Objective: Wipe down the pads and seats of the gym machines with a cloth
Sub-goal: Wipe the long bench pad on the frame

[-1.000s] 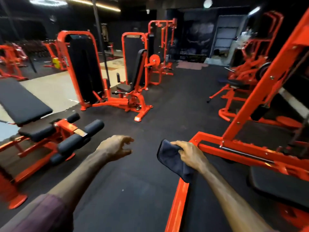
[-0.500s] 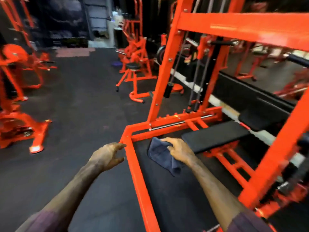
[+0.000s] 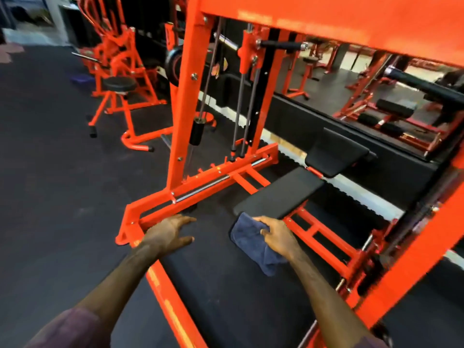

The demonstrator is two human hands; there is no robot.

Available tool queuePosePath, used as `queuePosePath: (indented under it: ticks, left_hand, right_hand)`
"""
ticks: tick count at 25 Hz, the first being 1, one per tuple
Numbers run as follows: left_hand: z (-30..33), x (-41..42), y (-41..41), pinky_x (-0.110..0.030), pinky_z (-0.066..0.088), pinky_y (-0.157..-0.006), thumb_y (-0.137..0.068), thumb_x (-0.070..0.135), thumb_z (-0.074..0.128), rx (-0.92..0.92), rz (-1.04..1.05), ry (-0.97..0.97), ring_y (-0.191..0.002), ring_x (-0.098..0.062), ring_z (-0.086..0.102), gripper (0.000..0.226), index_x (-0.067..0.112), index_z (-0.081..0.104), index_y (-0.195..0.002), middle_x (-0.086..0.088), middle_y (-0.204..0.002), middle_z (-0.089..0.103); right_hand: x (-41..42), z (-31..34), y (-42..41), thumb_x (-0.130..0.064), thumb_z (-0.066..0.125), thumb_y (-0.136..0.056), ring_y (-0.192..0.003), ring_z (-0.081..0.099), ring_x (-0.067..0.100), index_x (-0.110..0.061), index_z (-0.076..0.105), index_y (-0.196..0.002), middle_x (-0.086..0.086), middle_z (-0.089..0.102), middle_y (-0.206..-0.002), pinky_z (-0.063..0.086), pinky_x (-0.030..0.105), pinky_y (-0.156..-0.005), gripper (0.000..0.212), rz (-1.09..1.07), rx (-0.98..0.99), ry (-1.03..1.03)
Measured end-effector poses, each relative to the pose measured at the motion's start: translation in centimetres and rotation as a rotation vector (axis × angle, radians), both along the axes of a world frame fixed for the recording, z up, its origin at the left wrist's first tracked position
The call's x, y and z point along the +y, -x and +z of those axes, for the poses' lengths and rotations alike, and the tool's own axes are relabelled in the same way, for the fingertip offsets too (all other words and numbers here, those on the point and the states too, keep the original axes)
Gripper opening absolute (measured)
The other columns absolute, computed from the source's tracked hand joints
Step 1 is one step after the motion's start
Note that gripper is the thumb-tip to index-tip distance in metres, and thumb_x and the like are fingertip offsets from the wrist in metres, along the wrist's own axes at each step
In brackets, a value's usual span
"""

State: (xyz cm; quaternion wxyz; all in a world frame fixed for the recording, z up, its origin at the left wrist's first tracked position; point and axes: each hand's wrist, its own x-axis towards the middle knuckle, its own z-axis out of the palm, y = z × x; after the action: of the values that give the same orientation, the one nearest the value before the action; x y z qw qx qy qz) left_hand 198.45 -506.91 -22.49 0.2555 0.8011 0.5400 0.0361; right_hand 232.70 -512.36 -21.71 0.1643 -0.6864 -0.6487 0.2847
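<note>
1. Right hand [image 3: 277, 237]: fingers curled over the top of the dark blue cloth [image 3: 253, 243], gripping it bunched; most of the cloth hangs below and left of the hand. This grip appears intended to present a wad of fabric for wiping.
2. Left hand [image 3: 168, 232]: fingers spread and relaxed, holding nothing. It hovers just beside the near corner of the orange frame [image 3: 200, 187]; contact cannot be confirmed. Judged function: balance while leaning in.
3. The hands are apart, with bare black floor matting [image 3: 213, 285] between them.
4. Seat pad [image 3: 278, 194]: flat, black, directly beyond the cloth; its near end lies close to the right hand. It is judged to be the next surface for wiping.
5. Back pad [image 3: 336, 156]: tilted upward behind the seat pad, not yet reached.
6. Outward: a round stool [image 3: 119, 84] stands well apart at upper left.
</note>
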Motion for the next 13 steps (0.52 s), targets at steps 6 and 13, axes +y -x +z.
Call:
queuePosePath:
  ticks: [6, 13]
  left_hand:
    - [-2.9, 11.6, -5.7, -0.038, 0.050, -0.107, -0.069, 0.077, 0.049, -0.110, -0.183, -0.019, -0.124, -0.024, 0.064, 0.093, 0.031, 0.056, -0.149, -0.003, -0.142, 0.063]
    - [-12.9, 19.3, -13.1, -0.041, 0.046, -0.113, -0.070, 0.079, 0.050, -0.154, -0.225, 0.120, -0.139, -0.023, 0.053, 0.090, 0.042, 0.050, -0.152, -0.001, -0.150, 0.055]
  right_hand:
    - [5.1, -0.9, -3.5, -0.008, 0.053, -0.103, -0.113, 0.060, 0.013, -0.029, 0.062, -0.144, -0.001, 0.068, -0.132, 0.039, 0.021, -0.093, 0.046, -0.160, -0.015, -0.052]
    - [10.0, -8.0, -10.3, -0.023, 0.054, -0.102, -0.131, 0.055, 0.015, -0.024, 0.053, -0.153, -0.001, 0.061, -0.144, 0.043, 0.028, -0.109, 0.052, -0.319, 0.009, 0.036]
